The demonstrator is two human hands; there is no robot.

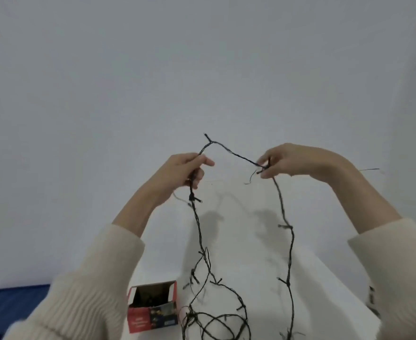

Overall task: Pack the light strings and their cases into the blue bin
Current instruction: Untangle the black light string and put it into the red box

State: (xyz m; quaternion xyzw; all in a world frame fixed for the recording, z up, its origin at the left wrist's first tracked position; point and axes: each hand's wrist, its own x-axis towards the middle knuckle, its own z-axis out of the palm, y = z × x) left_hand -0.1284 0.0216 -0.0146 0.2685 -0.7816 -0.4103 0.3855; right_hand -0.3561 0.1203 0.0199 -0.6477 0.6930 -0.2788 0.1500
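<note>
A dark green light string (291, 244) is stretched between both raised hands above the white table. My left hand (182, 171) grips one part of it in curled fingers, and the wire hangs down from there to a tangle (216, 322) on the table. My right hand (290, 161) pinches another part; a second length drops from it to the table. Between the hands the wire arches upward. An open red cardboard case (153, 306) stands on the table below my left forearm. A corner of the blue bin (8, 305) shows at the lower left.
The white table (246, 241) runs forward from the bottom edge to a plain pale wall (202, 69). My cream sleeves cover the lower left and lower right corners. A thin dark line (369, 170) shows on the wall at the right.
</note>
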